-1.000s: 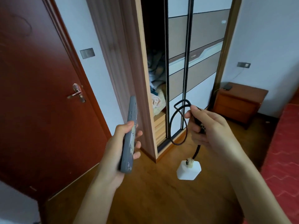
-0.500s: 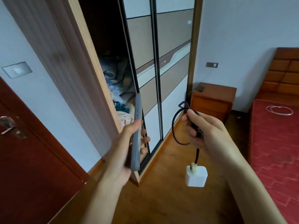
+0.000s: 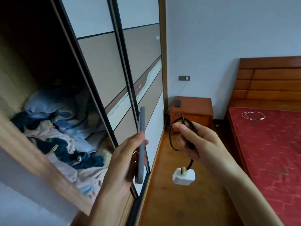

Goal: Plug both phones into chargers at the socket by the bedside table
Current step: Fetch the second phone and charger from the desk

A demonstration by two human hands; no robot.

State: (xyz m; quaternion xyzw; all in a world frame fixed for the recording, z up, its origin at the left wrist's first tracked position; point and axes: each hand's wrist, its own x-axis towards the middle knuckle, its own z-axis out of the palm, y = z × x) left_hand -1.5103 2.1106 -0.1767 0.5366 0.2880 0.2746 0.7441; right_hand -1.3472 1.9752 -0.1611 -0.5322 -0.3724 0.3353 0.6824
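The left hand (image 3: 123,162) grips a grey phone (image 3: 141,144) edge-on, so its screen is hidden. The right hand (image 3: 200,142) is closed around a coiled dark cable (image 3: 172,136), most of it buried in the fist; a white charger plug (image 3: 184,176) dangles below. On the bedside table (image 3: 195,108), at its back left corner, lies a small dark object (image 3: 177,103), too blurred to identify, under the wall socket (image 3: 184,78). Bare wooden floor (image 3: 179,201) runs between the wardrobe (image 3: 101,75) and the red bed (image 3: 268,144).
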